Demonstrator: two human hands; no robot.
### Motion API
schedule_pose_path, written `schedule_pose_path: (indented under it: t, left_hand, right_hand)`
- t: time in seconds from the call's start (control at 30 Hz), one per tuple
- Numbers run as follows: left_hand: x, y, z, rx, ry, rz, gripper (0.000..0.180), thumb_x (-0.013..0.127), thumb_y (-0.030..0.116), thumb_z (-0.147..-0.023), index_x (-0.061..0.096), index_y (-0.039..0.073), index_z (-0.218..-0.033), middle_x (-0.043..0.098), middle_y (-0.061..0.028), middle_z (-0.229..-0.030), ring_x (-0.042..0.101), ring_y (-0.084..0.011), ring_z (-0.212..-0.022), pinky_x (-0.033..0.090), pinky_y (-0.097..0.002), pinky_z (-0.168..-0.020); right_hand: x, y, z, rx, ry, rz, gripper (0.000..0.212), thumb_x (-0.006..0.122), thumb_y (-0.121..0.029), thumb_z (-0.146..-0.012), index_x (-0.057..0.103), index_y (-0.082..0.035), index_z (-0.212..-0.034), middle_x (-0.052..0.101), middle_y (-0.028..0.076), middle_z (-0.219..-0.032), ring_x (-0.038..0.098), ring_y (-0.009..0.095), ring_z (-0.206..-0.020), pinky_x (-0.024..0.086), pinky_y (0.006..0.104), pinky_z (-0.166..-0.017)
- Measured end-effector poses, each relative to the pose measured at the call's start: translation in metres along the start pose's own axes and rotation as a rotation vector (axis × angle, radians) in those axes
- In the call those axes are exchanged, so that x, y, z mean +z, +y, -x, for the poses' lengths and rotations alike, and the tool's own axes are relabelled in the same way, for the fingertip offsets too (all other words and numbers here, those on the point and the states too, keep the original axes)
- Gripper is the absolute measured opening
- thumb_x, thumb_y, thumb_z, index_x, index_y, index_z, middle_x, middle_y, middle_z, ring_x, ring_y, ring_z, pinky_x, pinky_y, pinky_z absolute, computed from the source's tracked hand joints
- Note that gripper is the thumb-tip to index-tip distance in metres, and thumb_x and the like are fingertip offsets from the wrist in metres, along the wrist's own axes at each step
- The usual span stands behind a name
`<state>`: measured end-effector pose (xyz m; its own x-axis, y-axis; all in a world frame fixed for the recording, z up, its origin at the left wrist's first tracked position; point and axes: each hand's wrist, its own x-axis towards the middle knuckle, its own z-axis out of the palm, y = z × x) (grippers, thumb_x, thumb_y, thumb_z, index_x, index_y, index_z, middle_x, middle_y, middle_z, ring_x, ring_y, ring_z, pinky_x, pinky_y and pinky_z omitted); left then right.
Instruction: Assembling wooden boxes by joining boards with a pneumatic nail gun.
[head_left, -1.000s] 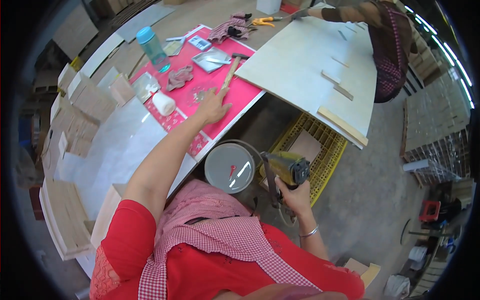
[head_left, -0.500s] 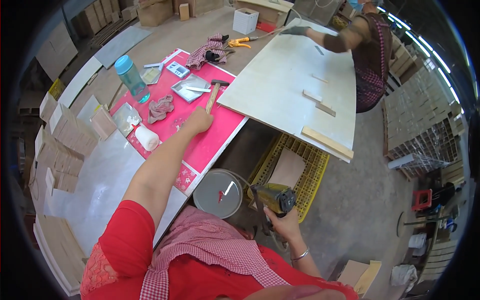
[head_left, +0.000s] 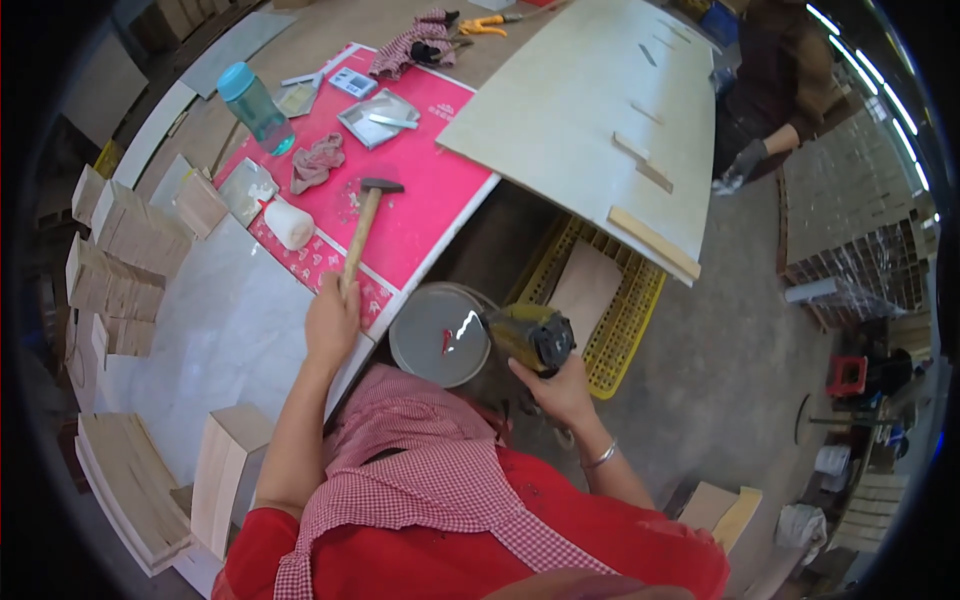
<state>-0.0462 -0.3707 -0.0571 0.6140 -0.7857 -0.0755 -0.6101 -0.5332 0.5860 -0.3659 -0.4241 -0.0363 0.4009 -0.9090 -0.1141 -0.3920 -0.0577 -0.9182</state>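
A hammer (head_left: 364,226) with a wooden handle is gripped at its lower end by the left hand (head_left: 333,322), whose fingers are closed round the handle. The hammer is laid slantwise over the pink mat (head_left: 430,190) on the table (head_left: 225,330), its dark metal head pointed away from the person. An angle grinder (head_left: 530,335) with a yellowish body is clamped in the right hand (head_left: 563,390), held off the table edge, just beside a round grey metal disc (head_left: 440,335). A bracelet (head_left: 600,457) is worn on the right wrist.

On the mat a white roll (head_left: 289,223), a crumpled cloth (head_left: 316,162), a flat metal tray (head_left: 379,117) and a teal bottle (head_left: 255,107) are seen. A large pale board (head_left: 590,120) is laid across the far side, with small wooden strips on it. A yellow plastic crate (head_left: 625,305) is set on the floor under the board. Stacks of wooden blocks (head_left: 130,250) are ranged along the left. Another person's gloved hand (head_left: 742,165) is seen at the board's far edge.
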Motion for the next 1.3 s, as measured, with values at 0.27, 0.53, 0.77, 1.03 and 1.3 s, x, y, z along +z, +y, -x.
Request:
schedule_pose_path:
  t: [0.27, 0.53, 0.77, 1.03, 1.3]
  left_hand:
    - [0.002, -0.018, 0.040, 0.402, 0.281, -0.274, 0.046, 0.071, 0.022, -0.080, 0.054, 0.004, -0.119, 0.052, -0.0201, -0.121, 0.050, -0.0374, -0.109, 0.040, -0.0468, -0.089]
    - [0.013, -0.033, 0.070, 0.496, 0.199, -0.262, 0.055, 0.074, 0.021, -0.076, 0.054, 0.004, -0.125, 0.044, -0.0197, -0.135, 0.041, -0.0378, -0.126, 0.033, -0.0466, -0.102]
    - [0.013, -0.035, 0.069, 0.552, 0.263, -0.303, 0.053, 0.073, 0.024, -0.077, 0.055, 0.005, -0.123, 0.040, -0.0204, -0.138, 0.037, -0.0392, -0.129, 0.031, -0.0487, -0.105]
    - [0.013, -0.039, 0.067, 0.582, 0.288, -0.291, 0.048, 0.073, 0.020, -0.077, 0.057, 0.005, -0.120, 0.041, -0.0208, -0.138, 0.037, -0.0396, -0.129, 0.030, -0.0491, -0.106]
    - [0.014, -0.040, 0.065, 0.611, 0.295, -0.251, 0.046, 0.073, 0.017, -0.077, 0.058, 0.005, -0.118, 0.043, -0.0203, -0.135, 0.039, -0.0392, -0.127, 0.032, -0.0488, -0.105]
  right_hand:
    - [0.005, 0.007, 0.026, 0.020, 0.045, -0.155, 0.031, 0.075, -0.019, -0.080, 0.068, 0.001, -0.102, 0.072, 0.014, -0.089, 0.068, 0.016, -0.082, 0.053, 0.0311, -0.076]
    - [-0.008, 0.000, 0.041, 0.355, -0.063, -0.073, 0.036, 0.076, -0.013, -0.081, 0.064, 0.004, -0.111, 0.070, 0.008, -0.098, 0.063, 0.013, -0.088, 0.051, 0.0296, -0.081]
    - [0.012, 0.002, 0.042, 0.085, 0.055, -0.180, 0.032, 0.074, -0.018, -0.081, 0.066, 0.003, -0.104, 0.071, 0.013, -0.090, 0.067, 0.017, -0.082, 0.052, 0.0317, -0.076]
    - [0.026, -0.001, 0.040, 0.061, 0.021, -0.125, 0.035, 0.074, -0.020, -0.082, 0.065, 0.005, -0.106, 0.071, 0.011, -0.092, 0.063, 0.013, -0.084, 0.051, 0.0305, -0.078]
    - [0.032, 0.008, 0.053, 0.013, 0.077, -0.138, 0.036, 0.075, -0.020, -0.082, 0.065, 0.005, -0.104, 0.071, 0.012, -0.091, 0.063, 0.014, -0.084, 0.051, 0.0317, -0.079]
